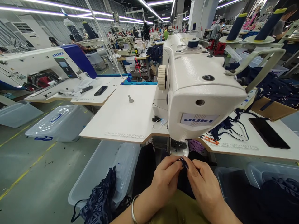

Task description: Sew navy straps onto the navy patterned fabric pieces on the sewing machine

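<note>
My left hand [165,179] and my right hand [202,184] meet just below the needle end of a white Juki sewing machine [198,93]. Between the fingertips of both hands sits a small piece of dark navy fabric [183,161]. More dark cloth lies under my hands, over my lap. A bangle circles my left wrist. The presser foot area [178,148] is right above my fingers.
The white sewing table [126,118] carries a black phone [268,133], orange snips [210,140] and dark straps. Clear plastic bins [102,174] with navy patterned fabric stand on the floor at left and right. Another Juki machine [46,67] stands at left; people work far behind.
</note>
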`<state>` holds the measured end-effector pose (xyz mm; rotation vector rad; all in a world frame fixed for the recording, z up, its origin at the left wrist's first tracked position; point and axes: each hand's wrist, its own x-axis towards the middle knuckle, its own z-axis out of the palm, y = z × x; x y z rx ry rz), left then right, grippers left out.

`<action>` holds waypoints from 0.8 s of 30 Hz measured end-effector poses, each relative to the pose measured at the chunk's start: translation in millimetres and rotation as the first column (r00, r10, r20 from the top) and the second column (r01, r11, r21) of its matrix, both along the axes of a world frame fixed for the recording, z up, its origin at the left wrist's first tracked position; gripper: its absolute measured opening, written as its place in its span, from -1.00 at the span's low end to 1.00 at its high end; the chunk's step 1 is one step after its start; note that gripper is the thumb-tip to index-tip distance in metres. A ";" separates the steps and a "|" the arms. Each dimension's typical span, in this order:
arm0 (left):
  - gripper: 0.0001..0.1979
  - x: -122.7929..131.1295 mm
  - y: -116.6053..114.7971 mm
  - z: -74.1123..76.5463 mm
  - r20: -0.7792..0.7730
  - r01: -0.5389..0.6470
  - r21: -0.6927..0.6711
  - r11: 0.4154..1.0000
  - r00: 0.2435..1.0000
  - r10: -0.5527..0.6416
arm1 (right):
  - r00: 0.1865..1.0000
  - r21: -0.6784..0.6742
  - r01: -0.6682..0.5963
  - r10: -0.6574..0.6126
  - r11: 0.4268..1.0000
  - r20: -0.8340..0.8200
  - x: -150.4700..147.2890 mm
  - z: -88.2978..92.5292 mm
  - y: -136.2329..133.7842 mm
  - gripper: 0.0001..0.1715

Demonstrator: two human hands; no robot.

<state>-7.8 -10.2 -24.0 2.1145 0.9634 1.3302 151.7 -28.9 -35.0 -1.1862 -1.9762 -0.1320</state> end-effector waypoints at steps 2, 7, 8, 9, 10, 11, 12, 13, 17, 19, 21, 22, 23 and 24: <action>-0.68 -0.6 -0.5 -2.0 -0.045 0.001 0.039 0.999 0.999 0.001 | 0.999 0.005 0.011 -0.011 1.000 -0.036 -1.4 1.2 0.0 -0.45; -0.66 -0.6 0.9 -2.6 -0.127 0.000 0.125 0.992 0.992 0.016 | 0.976 -0.136 -0.055 0.024 0.989 -0.218 -2.3 13.4 1.7 -0.63; -0.67 -0.2 1.5 -1.9 -0.114 0.006 0.105 0.994 0.993 0.006 | 0.967 -0.180 -0.084 0.036 0.980 -0.250 -1.4 15.4 2.0 -0.66; -0.68 0.2 2.0 -1.2 -0.091 0.012 0.071 0.997 0.996 -0.005 | 0.960 -0.212 -0.109 0.047 0.971 -0.277 -0.2 16.7 2.3 -0.68; -0.69 0.7 2.5 -0.6 -0.058 0.014 0.035 0.999 0.998 -0.012 | 0.954 -0.232 -0.128 0.055 0.964 -0.295 1.0 17.5 2.5 -0.68; -0.71 1.2 2.8 0.0 -0.023 0.013 -0.002 1.000 1.000 -0.013 | 0.952 -0.246 -0.141 0.063 0.959 -0.301 2.2 17.7 2.5 -0.69; -0.72 1.8 2.9 0.5 0.007 0.009 -0.034 0.999 1.000 -0.008 | 0.953 -0.248 -0.145 0.067 0.958 -0.295 3.1 17.5 2.5 -0.68; -0.74 2.3 2.9 0.8 0.028 0.004 -0.056 0.998 1.000 -0.003 | 0.958 -0.240 -0.135 0.064 0.961 -0.280 3.8 17.2 2.3 -0.68; -0.79 3.6 1.5 0.7 0.018 -0.021 -0.073 0.997 1.000 0.022 | 0.971 -0.192 -0.051 0.003 0.980 -0.239 1.2 19.5 0.8 -0.74; -0.78 3.5 0.7 -0.6 -0.009 -0.035 -0.022 0.999 0.999 0.035 | 0.963 -0.229 0.009 -0.070 0.973 -0.259 -3.4 24.1 0.1 -0.77; -0.74 2.7 0.3 -2.5 -0.048 -0.044 0.047 0.998 0.998 0.046 | 0.947 -0.288 0.046 -0.133 0.956 -0.292 -8.7 28.7 -0.2 -0.74; -0.72 1.9 0.3 -3.5 -0.073 -0.045 0.083 0.996 0.996 0.051 | 0.939 -0.309 0.047 -0.148 0.950 -0.312 -10.9 30.0 0.0 -0.72; -0.70 0.8 0.2 -4.3 -0.101 -0.044 0.118 0.992 0.993 0.056 | 0.932 -0.316 0.035 -0.145 0.948 -0.332 -12.4 30.3 0.2 -0.72; -0.68 -0.4 0.2 -4.9 -0.134 -0.044 0.152 0.987 0.989 0.065 | 0.928 -0.316 0.015 -0.131 0.949 -0.349 -13.1 29.5 0.6 -0.72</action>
